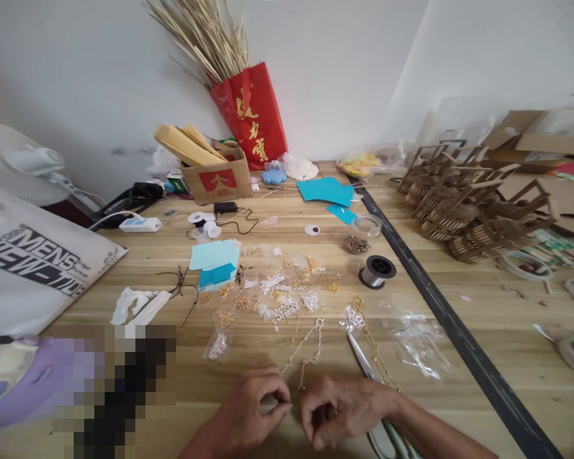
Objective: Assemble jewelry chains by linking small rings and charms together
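Observation:
My left hand (251, 411) is curled at the near edge of the table, thumb and forefinger pinched together; whatever sits between the tips is too small to make out. Close beside it, my right hand (342, 411) has its fingers bent into a pinch too, their contents hidden. Just beyond both hands lies a thin silver chain (319, 341) with a ring at its top; its two strands run down toward my hands. Scissors (361, 357) lie partly under my right wrist, blades pointing away. Alongside them is a gold chain (375, 350).
Small bags of silver and gold findings (284, 305) cover the middle. A wire spool (377, 272), a bead jar (357, 242) and clear plastic bags (418, 341) lie rightward. Teal cards (215, 258) are leftward. Wooden baskets (478, 197) stand at the right, a red bag (263, 115) behind.

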Demonstrator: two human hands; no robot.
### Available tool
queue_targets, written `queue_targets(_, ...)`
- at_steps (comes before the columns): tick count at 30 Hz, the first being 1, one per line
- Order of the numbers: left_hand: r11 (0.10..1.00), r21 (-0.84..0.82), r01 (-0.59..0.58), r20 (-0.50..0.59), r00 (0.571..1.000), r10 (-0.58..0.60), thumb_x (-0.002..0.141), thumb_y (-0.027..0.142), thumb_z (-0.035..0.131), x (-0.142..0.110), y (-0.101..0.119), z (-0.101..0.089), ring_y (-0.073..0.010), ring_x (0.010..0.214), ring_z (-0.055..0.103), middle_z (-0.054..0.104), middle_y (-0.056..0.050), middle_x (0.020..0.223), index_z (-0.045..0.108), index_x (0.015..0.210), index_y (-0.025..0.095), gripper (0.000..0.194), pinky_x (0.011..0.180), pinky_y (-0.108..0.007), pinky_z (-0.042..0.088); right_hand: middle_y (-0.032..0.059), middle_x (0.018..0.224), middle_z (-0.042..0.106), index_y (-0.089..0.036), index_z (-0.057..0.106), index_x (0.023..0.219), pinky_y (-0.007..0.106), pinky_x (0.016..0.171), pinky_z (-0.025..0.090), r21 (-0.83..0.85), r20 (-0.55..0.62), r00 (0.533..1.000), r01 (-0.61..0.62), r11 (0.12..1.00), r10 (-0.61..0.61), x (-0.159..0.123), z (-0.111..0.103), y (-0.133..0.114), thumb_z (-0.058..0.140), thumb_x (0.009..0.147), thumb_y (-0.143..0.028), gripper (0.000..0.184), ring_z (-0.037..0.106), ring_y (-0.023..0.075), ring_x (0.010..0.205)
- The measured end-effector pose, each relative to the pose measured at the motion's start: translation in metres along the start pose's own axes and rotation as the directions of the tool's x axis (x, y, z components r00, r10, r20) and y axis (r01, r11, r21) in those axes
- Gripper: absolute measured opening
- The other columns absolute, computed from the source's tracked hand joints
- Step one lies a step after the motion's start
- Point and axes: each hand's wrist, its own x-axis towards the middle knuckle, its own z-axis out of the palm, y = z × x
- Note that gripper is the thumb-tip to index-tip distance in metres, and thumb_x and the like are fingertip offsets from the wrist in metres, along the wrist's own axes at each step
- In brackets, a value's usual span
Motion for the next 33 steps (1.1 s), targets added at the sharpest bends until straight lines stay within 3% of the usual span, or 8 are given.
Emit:
queue_targets(5,0.945,-0.326,-0.020,0.006,1.000,0.023,0.072,0.018,0.064,0.014,-0.005,-0.012,-0.0153,0.068,0.060,0.068,-0.005,0.072,0.065,0.066,0.015,0.006,0.066,-0.024,0.046,-0.0038,0.061,0.051,-0.015,0.061,0.069,0.017,0.048,0.034,-0.071,-0.028,0.997,0.065,0.995,-0.067,0.000,-0.003,-0.002,0.068,0.075,-0.041,0.028,0.044,0.0069,0.052)
queue_targets(10,0.833,-0.551,0.046,0.068,0.998,-0.010,0.074,0.024,0.065,0.028,-0.006,-0.017,-0.0156,0.068,0.065,0.073,-0.007,0.072,0.065,0.070,0.013,0.011,0.068,-0.025,0.048,-0.0044,0.058,0.051,-0.013,0.065,0.070,0.016,0.046,0.031,-0.107,-0.042,0.997,0.055,0.993,-0.060,0.001,-0.001,0.004,0.067,0.076,-0.034,0.021,0.041,0.0051,0.049)
queue_targets(15,0.757,-0.634,0.157,0.106,0.988,-0.116,0.071,0.027,0.071,0.033,-0.011,-0.008,-0.0121,0.060,0.059,0.068,-0.003,0.063,0.061,0.067,0.013,0.018,0.061,-0.022,0.044,-0.0044,0.061,0.052,-0.014,0.069,0.075,0.016,0.049,0.033,-0.211,-0.119,0.991,0.034,0.977,-0.061,0.002,0.004,-0.001,0.066,0.077,-0.022,0.009,0.043,0.0060,0.052)
queue_targets(19,0.698,-0.697,0.167,0.119,0.986,-0.117,0.071,0.038,0.073,0.034,-0.019,-0.001,-0.0100,0.055,0.053,0.063,-0.001,0.058,0.061,0.067,0.013,0.029,0.055,-0.020,0.040,-0.0027,0.066,0.055,-0.016,0.068,0.073,0.019,0.056,0.036,-0.323,-0.288,0.944,0.063,0.944,-0.162,0.004,0.010,-0.003,0.066,0.076,-0.018,0.004,0.048,0.0088,0.060)
queue_targets(22,0.669,-0.715,0.201,0.150,0.980,-0.134,0.069,0.045,0.074,0.034,-0.021,-0.001,-0.0086,0.053,0.051,0.061,0.000,0.058,0.060,0.068,0.012,0.036,0.054,-0.020,0.038,-0.0021,0.066,0.053,-0.015,0.064,0.073,0.019,0.052,0.035,-0.255,-0.404,0.894,0.094,0.963,-0.194,0.006,0.014,0.003,0.065,0.079,-0.024,0.011,0.046,0.0079,0.056)
queue_targets(28,0.578,-0.777,0.250,0.203,0.968,-0.146,0.067,0.049,0.077,0.034,-0.020,0.000,-0.0077,0.051,0.051,0.061,0.001,0.057,0.061,0.070,0.012,0.040,0.054,-0.019,0.039,-0.0027,0.061,0.050,-0.014,0.058,0.077,0.018,0.044,0.035,-0.028,-0.546,0.832,0.102,0.994,-0.100,0.011,0.014,0.010,0.061,0.084,-0.048,0.034,0.041,0.0058,0.045)
queue_targets(33,0.593,-0.772,0.230,0.190,0.973,-0.130,0.070,0.045,0.075,0.032,-0.023,0.002,-0.0093,0.056,0.055,0.064,0.000,0.061,0.063,0.072,0.012,0.035,0.057,-0.020,0.041,-0.0053,0.054,0.046,-0.015,0.055,0.077,0.018,0.045,0.035,0.027,-0.594,0.800,0.126,0.992,-0.085,0.012,0.011,0.004,0.064,0.082,-0.052,0.038,0.041,0.0063,0.045)
